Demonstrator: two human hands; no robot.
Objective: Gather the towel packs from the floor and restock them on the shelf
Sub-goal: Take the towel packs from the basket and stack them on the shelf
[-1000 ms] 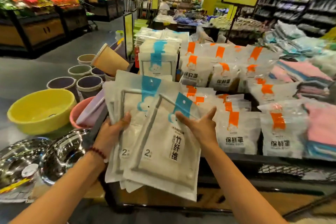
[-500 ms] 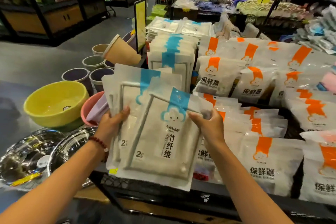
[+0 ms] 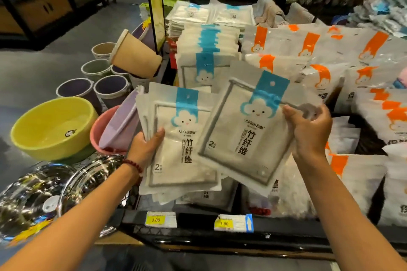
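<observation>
My left hand (image 3: 146, 146) grips a stack of white towel packs with blue cloud labels (image 3: 176, 138) by its left edge, thumb on the top pack. My right hand (image 3: 308, 132) pinches the right edge of a single, tilted blue-label towel pack (image 3: 244, 130), held apart from the stack and overlapping its right side. Both are above the front of the black display shelf (image 3: 198, 226). More blue-label packs stand in a row on the shelf (image 3: 207, 50) just behind.
Orange-label packs (image 3: 312, 50) fill the shelf to the right. Price tags (image 3: 160, 219) sit on the shelf's front rail. Left of the shelf are a yellow basin (image 3: 52, 125), a pink basin (image 3: 99, 130), several buckets (image 3: 110, 88) and shiny steel bowls (image 3: 44, 193).
My right hand has pulled the top pack off the stack and moved it right. The view has moved closer to the shelf and tilted down.
</observation>
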